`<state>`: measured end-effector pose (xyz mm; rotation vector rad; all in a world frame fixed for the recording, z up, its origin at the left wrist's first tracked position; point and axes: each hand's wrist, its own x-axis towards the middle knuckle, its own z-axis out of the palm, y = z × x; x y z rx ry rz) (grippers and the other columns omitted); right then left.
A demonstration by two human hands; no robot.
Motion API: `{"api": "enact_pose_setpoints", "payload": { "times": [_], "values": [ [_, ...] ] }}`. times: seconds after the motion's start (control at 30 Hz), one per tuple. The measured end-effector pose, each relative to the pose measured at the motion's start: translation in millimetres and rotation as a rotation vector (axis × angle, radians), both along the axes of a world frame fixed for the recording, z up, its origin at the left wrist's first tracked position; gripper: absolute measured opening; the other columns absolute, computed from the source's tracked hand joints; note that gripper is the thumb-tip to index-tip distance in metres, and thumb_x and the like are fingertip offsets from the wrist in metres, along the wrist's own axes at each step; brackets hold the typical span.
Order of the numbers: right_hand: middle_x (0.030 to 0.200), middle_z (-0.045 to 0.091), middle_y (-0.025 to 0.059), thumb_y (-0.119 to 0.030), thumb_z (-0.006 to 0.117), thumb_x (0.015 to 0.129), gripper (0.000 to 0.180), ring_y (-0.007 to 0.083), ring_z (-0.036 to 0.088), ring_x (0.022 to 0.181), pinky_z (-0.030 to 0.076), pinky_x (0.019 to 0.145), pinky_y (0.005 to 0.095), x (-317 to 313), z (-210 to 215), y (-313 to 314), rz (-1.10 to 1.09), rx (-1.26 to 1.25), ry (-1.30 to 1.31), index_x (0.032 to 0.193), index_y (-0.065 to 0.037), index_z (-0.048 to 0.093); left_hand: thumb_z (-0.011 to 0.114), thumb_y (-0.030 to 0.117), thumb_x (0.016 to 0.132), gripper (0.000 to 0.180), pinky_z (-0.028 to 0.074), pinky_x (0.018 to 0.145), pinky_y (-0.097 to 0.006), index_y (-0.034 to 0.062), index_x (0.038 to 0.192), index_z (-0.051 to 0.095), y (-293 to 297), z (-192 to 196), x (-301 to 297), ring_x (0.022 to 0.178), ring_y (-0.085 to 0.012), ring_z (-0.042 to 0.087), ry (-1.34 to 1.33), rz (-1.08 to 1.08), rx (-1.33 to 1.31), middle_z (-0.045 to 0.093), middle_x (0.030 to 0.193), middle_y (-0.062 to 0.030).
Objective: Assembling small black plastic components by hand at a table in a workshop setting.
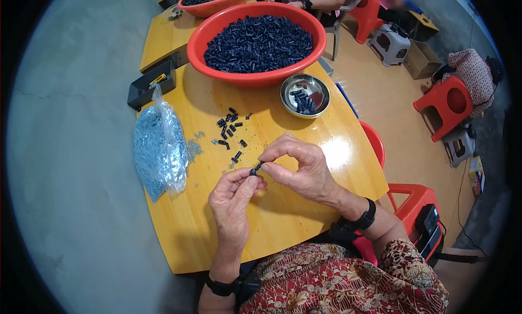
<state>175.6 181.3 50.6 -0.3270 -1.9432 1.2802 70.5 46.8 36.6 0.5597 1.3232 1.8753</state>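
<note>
Between thumb and fingers, my left hand (232,197) pinches a small black cylindrical part (253,172) above the near half of the table. My right hand (302,170) meets it from the right, its thumb and forefinger closed on a thin dark piece (260,165) that touches or nearly touches the cylinder. Its exact kind is too small to tell. Just beyond my hands, several loose black cylindrical parts (230,128) lie scattered on the yellow table (272,219). Left of them, small clear pieces (193,150) spill beside a plastic bag (157,145) full of pale bluish bits.
A large red basin (198,58) heaped with black parts stands at the far side. Near it are a metal bowl (325,99) with more parts and a dark tray (136,99) holding a yellow cutter (158,79). Red stools (451,99) and other people are beyond the table.
</note>
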Motion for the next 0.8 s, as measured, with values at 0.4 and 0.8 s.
{"api": "enact_pose_setpoints", "payload": {
  "times": [0.4,0.8],
  "values": [
    [0.081,0.065,0.0082,0.000,0.070,0.075,0.011,0.0237,0.062,0.076,0.048,0.068,0.0340,-0.3,-0.8,0.2,0.013,0.217,0.041,0.084,-0.002,0.064,0.061,0.005,0.094,0.017,0.051,0.080,-0.025,-0.0046,0.108,0.063,-0.4,-1.2,3.2,0.084,-0.0119,0.064,-0.019,-0.013,0.037,0.068,0.096,-0.0074],
    [0.082,0.066,0.0081,-0.001,0.072,0.075,0.012,0.0241,0.063,0.076,0.049,0.069,0.0337,6.4,0.1,-1.1,0.051,0.276,-0.034,0.086,-0.002,0.066,0.061,0.005,0.093,0.017,0.051,0.078,-0.024,-0.0054,0.107,0.063,-3.2,-5.3,5.6,0.083,-0.0115,0.063,0.032,-0.034,0.007,0.067,0.095,-0.0070]
  ]
}}
